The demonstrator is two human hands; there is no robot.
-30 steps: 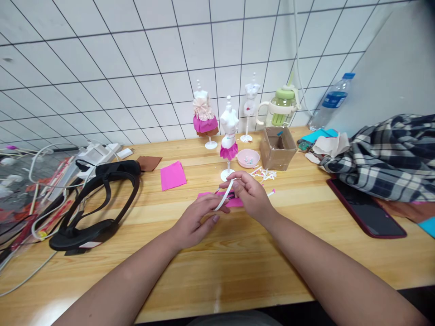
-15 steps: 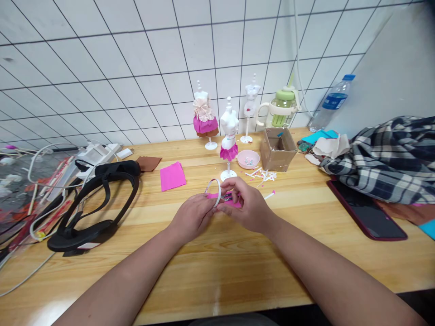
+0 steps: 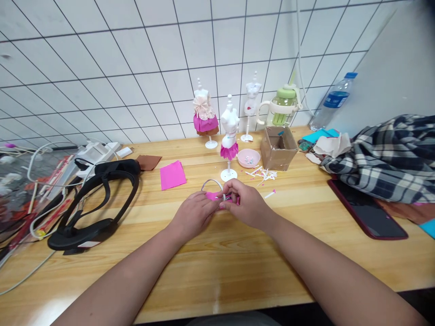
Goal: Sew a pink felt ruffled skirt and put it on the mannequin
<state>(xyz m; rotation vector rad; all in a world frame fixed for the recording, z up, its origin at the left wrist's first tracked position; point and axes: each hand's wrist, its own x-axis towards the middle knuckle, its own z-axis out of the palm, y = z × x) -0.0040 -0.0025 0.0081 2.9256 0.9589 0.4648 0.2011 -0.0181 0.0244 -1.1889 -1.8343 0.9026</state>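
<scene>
White strip (image 3: 211, 181): bent into an arch just above the surface (image 3: 217, 271), between the two hands; one end goes out of sight behind the left fingers, the other runs down to the right fingertips.
Right hand (image 3: 248, 202): fingers curled in, thumb and forefinger pinching the strip near its end.
Left hand (image 3: 193, 212): palm down, fingers close together, tips meeting those of the right hand; whether they grip the strip cannot be told, as their undersides are hidden.
Pink cloth (image 3: 211, 195): flat under and behind the fingertips, partly covered, with a small dark object on it, too hidden to name.
Nearest mannequin (image 3: 230, 123): upright just behind the hands, white, wearing a short pink skirt.
Two other mannequins: farther back by the tiled wall (image 3: 152, 50), the left one (image 3: 204, 111) in a cream top and pink skirt, the right one (image 3: 252, 98) mostly white.
Pink dish (image 3: 239, 160): beside the nearest mannequin, small bits inside, white scraps (image 3: 269, 174) in front.
Cardboard box (image 3: 279, 158): right of the dish, a green-lidded cup (image 3: 286, 94) behind it.
Far left: pink square (image 3: 173, 175), black headset (image 3: 102, 232).
Far right: phone (image 3: 367, 210) beside checked cloth (image 3: 390, 158).
</scene>
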